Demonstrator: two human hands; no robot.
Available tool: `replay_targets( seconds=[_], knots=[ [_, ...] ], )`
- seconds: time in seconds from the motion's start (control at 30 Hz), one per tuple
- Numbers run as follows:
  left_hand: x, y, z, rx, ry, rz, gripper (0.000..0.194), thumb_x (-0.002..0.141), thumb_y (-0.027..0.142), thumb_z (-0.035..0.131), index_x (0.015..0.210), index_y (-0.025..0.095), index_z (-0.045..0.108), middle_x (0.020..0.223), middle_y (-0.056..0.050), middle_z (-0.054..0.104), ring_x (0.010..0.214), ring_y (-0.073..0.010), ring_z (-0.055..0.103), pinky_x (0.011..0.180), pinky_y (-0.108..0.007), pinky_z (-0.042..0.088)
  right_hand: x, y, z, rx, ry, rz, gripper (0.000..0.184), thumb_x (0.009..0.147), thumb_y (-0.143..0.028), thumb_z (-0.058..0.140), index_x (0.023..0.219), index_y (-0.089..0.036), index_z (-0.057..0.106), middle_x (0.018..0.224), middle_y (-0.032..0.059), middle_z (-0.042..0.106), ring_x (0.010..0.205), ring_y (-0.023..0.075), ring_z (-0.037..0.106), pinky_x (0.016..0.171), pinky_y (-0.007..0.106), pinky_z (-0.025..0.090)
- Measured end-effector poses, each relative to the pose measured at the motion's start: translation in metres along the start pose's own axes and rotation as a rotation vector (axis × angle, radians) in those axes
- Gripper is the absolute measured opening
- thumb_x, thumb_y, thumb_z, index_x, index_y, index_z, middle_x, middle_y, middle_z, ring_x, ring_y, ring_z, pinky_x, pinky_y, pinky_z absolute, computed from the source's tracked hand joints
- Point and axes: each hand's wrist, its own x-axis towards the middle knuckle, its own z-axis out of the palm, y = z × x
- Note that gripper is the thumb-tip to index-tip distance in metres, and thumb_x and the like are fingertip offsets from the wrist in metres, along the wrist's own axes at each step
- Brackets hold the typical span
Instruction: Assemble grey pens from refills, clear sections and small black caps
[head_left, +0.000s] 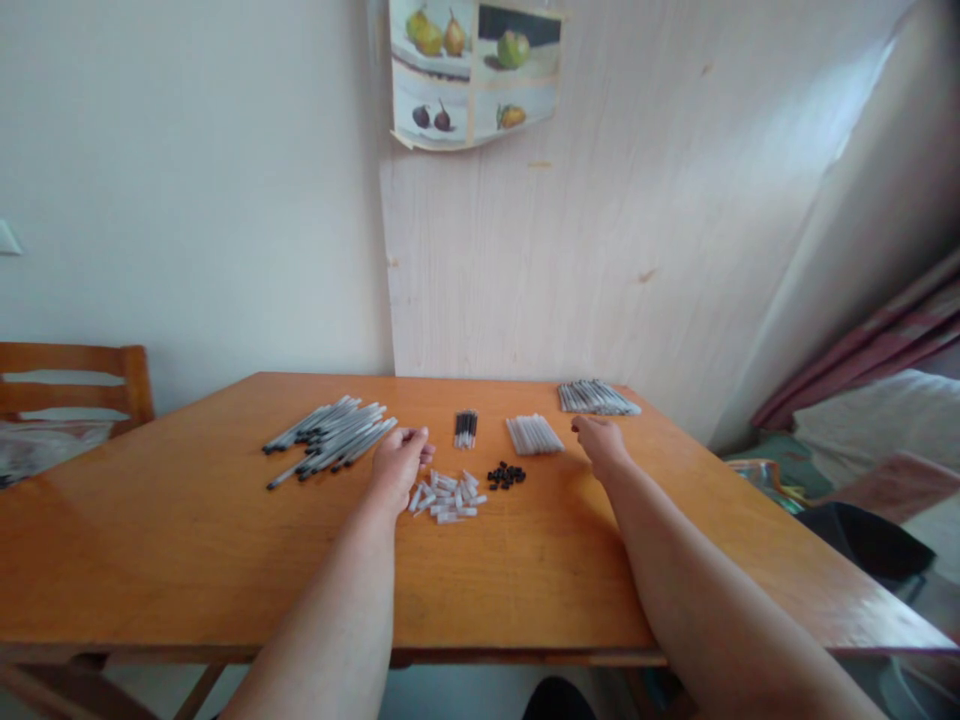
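Note:
My left hand (401, 460) hovers at the left edge of a loose heap of clear pen caps (448, 497). Its thumb and curled fingers stand a little apart, and I see nothing held between them. My right hand (598, 442) is just right of a row of translucent pen barrels (534, 435). Its fingers are folded in, and whatever they hold, if anything, is hidden. Between the hands lie dark ink refills (466, 429) in a neat row and a small cluster of black plugs (507, 475).
A pile of pens with dark ends (330, 437) lies on the table's left. At the far right corner rests a bundle of pens in clear wrapping (598, 397). The wooden table (510, 590) meets the wall behind. A wooden chair (135, 385) stands at the left.

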Motion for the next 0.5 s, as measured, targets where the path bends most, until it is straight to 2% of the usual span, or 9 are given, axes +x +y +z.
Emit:
replay_targets(
  seconds=[0.17, 0.33, 0.5],
  knots=[
    [0.004, -0.002, -0.003, -0.037, 0.014, -0.015, 0.033, 0.072, 0.046, 0.067, 0.082, 0.016, 0.058, 0.066, -0.003, 0.066, 0.054, -0.0107, 0.058, 0.05, -0.02, 0.043, 0.0, -0.006, -0.001, 0.33, -0.001, 0.178, 0.016, 0.079, -0.034, 0.046, 0.072, -0.021, 0.05, 0.051, -0.0036, 0.039, 0.042, 0.011, 0.033, 0.039, 0.023, 0.027],
    [0.005, -0.001, -0.009, -0.072, 0.047, -0.019, 0.035, 0.069, 0.046, 0.07, 0.082, 0.016, 0.057, 0.067, -0.003, 0.066, 0.053, -0.0102, 0.058, 0.049, -0.019, 0.043, -0.001, -0.014, 0.0, 0.622, -0.03, 0.267, 0.019, 0.083, -0.036, 0.046, 0.069, -0.023, 0.041, 0.047, -0.0069, 0.032, 0.038, 0.0091, 0.027, 0.035, 0.021, 0.022],
    [0.006, 0.002, -0.015, -0.021, 0.195, 0.04, 0.032, 0.07, 0.044, 0.067, 0.082, 0.016, 0.057, 0.064, -0.002, 0.065, 0.049, -0.01, 0.055, 0.048, -0.02, 0.042, -0.006, -0.026, 0.001, 0.856, -0.059, 0.321, 0.023, 0.085, -0.034, 0.048, 0.067, -0.023, 0.038, 0.043, -0.0092, 0.029, 0.034, 0.0076, 0.023, 0.032, 0.02, 0.019]
  ],
)
